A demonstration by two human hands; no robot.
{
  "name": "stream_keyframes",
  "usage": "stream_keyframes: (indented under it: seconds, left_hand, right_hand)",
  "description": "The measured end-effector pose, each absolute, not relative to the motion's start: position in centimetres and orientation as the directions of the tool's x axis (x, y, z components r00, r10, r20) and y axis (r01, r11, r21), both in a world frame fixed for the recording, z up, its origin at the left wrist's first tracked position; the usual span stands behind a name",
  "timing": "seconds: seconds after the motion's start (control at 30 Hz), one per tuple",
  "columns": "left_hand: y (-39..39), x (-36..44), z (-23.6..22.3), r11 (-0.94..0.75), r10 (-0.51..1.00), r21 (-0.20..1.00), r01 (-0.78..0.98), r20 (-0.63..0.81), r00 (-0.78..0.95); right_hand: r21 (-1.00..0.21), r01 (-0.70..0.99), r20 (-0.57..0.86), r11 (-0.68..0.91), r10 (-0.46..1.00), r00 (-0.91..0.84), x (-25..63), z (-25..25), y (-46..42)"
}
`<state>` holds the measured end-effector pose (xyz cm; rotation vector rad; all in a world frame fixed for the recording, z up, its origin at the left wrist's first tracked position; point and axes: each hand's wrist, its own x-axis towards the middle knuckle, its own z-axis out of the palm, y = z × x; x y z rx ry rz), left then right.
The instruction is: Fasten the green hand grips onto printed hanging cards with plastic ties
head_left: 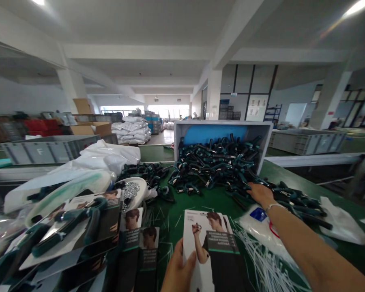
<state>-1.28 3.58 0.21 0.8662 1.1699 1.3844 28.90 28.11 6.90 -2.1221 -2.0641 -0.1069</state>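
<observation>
My left hand (178, 269) rests at the bottom middle, its thumb lying on the left edge of a printed packaging card (211, 243) that lies on the green table (209, 200). My right hand (260, 194) reaches forward to the heap of dark teal hand grippers (219, 166) spilling from a tipped grey crate (222, 127). Its fingers lie among the grippers at the pile's near edge, and whether they close on one is hidden. A thin bracelet circles that wrist.
Finished carded grippers (69, 227) are stacked at the left, with loose cards (140, 239) beside them. White plastic bags (103, 162) lie behind. White cable ties (261, 259) are strewn at the lower right near a clear bag (340, 223). Grey crates (45, 150) stand beyond.
</observation>
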Motion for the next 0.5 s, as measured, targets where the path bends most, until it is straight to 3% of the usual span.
stream_keyframes:
  seconds: [0.1, 0.27, 0.37, 0.5]
  left_hand:
    - [3.9, -1.2, -0.4, -0.003, 0.979, 0.966, -0.258, -0.050, -0.199]
    - [3.2, -0.6, 0.9, 0.030, 0.975, 0.952, -0.306, -0.095, -0.200]
    - [2.4, -0.8, 2.4, 0.029, 0.985, 0.955, -0.295, -0.078, -0.157]
    - [1.2, -1.6, 3.1, 0.080, 0.993, 0.954, -0.288, -0.103, -0.063]
  right_hand:
    - [-0.030, 1.000, 0.169, 0.005, 0.986, 0.000, 28.0, 6.3, 28.6]
    - [-0.019, 1.000, 0.152, 0.022, 0.988, -0.019, 28.0, 6.4, 27.0]
    - [-0.091, 0.995, 0.119, 0.035, 0.993, -0.024, 28.4, 7.4, 26.0]
    - [-0.289, 0.949, 0.053, 0.123, 0.992, -0.113, 25.8, 8.3, 24.2]
